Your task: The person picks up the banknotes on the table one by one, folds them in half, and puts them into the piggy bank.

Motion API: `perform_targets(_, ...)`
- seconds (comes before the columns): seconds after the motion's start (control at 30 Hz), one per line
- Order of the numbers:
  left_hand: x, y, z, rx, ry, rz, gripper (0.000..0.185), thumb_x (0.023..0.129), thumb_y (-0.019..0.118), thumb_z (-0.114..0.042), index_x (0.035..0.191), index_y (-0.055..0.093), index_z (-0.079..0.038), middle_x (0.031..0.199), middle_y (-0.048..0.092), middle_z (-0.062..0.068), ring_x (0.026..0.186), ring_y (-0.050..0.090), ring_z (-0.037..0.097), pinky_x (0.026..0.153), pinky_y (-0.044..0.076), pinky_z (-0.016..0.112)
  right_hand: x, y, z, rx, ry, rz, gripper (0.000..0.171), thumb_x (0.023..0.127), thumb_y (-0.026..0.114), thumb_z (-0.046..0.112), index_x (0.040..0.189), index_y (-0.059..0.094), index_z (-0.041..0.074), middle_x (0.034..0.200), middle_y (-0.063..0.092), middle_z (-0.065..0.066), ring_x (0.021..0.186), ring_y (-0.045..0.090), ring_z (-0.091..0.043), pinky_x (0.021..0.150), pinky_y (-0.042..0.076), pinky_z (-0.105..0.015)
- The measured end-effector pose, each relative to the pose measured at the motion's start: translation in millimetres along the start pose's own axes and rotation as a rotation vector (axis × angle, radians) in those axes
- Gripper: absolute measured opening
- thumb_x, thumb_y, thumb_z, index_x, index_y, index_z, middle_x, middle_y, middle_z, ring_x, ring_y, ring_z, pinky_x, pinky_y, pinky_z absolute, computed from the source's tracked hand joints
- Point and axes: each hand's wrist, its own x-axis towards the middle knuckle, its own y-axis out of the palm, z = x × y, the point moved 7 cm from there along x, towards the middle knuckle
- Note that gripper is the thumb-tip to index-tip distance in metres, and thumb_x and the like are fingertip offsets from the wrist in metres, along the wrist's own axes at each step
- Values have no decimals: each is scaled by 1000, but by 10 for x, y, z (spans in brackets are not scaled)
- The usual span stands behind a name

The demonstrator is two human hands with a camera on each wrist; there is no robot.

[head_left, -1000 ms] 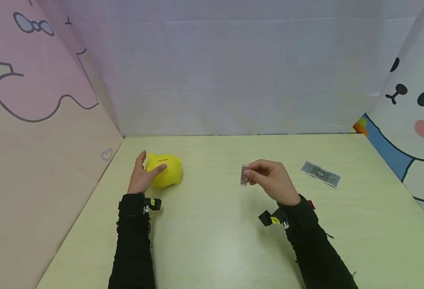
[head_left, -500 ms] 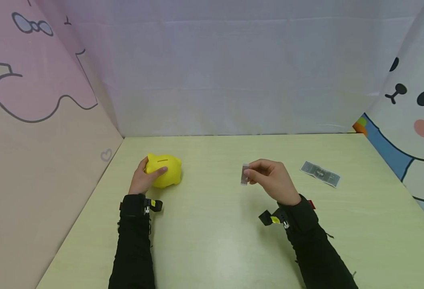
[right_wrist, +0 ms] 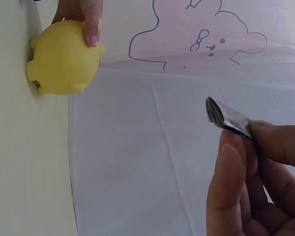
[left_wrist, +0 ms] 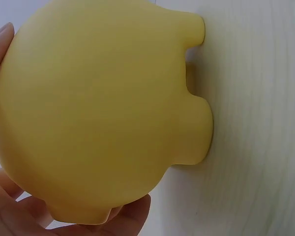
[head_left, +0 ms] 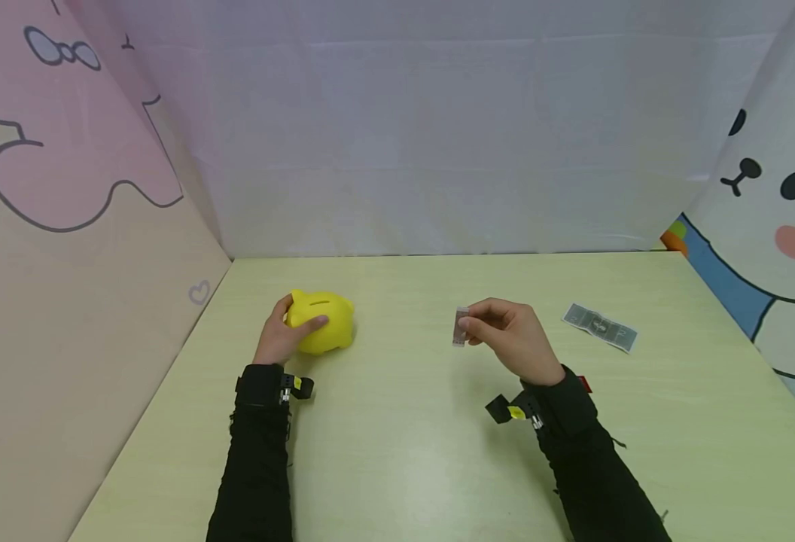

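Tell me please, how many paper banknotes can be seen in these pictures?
2. One folded grey paper banknote is pinched in the right hand, above the table. One flat grey paper banknote lies on the pale green table, right of that hand. None seems hidden.

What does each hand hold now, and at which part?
The left hand grips the yellow piggy bank around its rear end. The right hand pinches a folded banknote at one end, between thumb and fingers.

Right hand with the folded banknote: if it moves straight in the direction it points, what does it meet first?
Probably the yellow piggy bank, gripped by the left hand. The right hand points its folded banknote leftward; bare table lies between. Height alignment is unclear.
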Motion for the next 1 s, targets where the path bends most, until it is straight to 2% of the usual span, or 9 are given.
perform_targets(0.23, -2, 125, -53, -33, -6, 4, 105, 68, 70, -60, 148, 14, -21, 146, 29, 10, 123, 37, 30, 103, 35, 46, -10, -1, 19, 13, -12, 5, 18, 88, 63, 15, 100, 65, 1, 91, 64, -13, 74, 64, -16, 70, 55, -30)
perform_targets(0.5, -20, 290, -152, -25, 34, 20, 101, 70, 70, -58, 147, 17, -20, 143, 33, 10, 121, 40, 29, 101, 37, 44, -10, -2, 26, 19, -21, 9, 18, 88, 62, 15, 100, 65, 1, 91, 64, -14, 75, 64, -16, 71, 55, -30)
perform_targets(1.0, -71, 554, -265, -51, 66, 77, 103, 67, 73, -58, 146, 20, -20, 145, 30, 6, 122, 39, 26, 103, 36, 44, 6, 4, 11, 36, -44, 18, 19, 89, 61, 15, 101, 64, 1, 90, 64, -12, 79, 63, -31, 73, 55, -34)
